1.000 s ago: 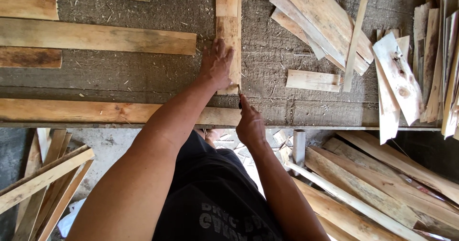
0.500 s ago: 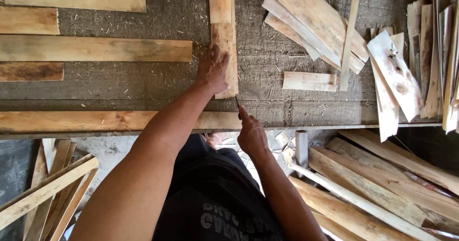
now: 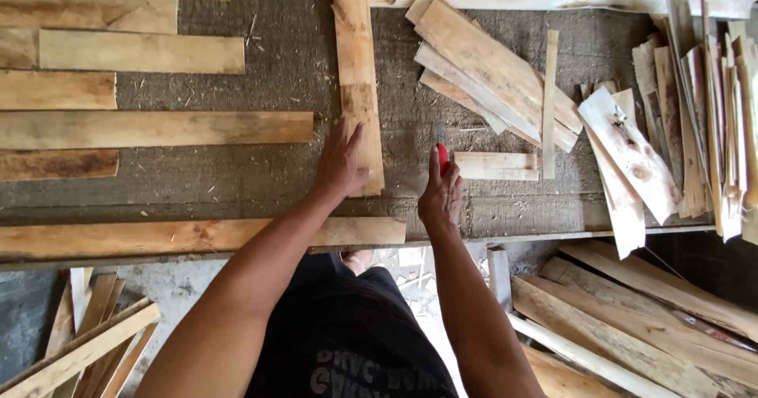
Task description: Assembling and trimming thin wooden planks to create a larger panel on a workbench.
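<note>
Two hands are at the bench. My left hand (image 3: 341, 165) lies flat, fingers spread, on the near end of a long pale wooden plank (image 3: 357, 82) that runs away from me across the grey, sawdust-strewn workbench (image 3: 276, 66); it presses rather than grips. My right hand (image 3: 440, 197) is closed around a slim red-handled marking tool (image 3: 440, 149), tip pointing away from me; I cannot tell whether it is a pencil or a knife.

A second ago that right hand sat just beside the plank's near corner, tool tip close to the wood. Now it is off to the right, clear of the plank and near a short pale offcut block (image 3: 496, 166), while the left hand has kept its place on the board. I judge from this that the marking stroke at the plank's end is over and the tool is lifted away.

Ahead of the right hand lies a fanned pile of thin wooden slats (image 3: 489, 74); to the left, several flat boards (image 3: 150, 128) lie side by side.
</note>
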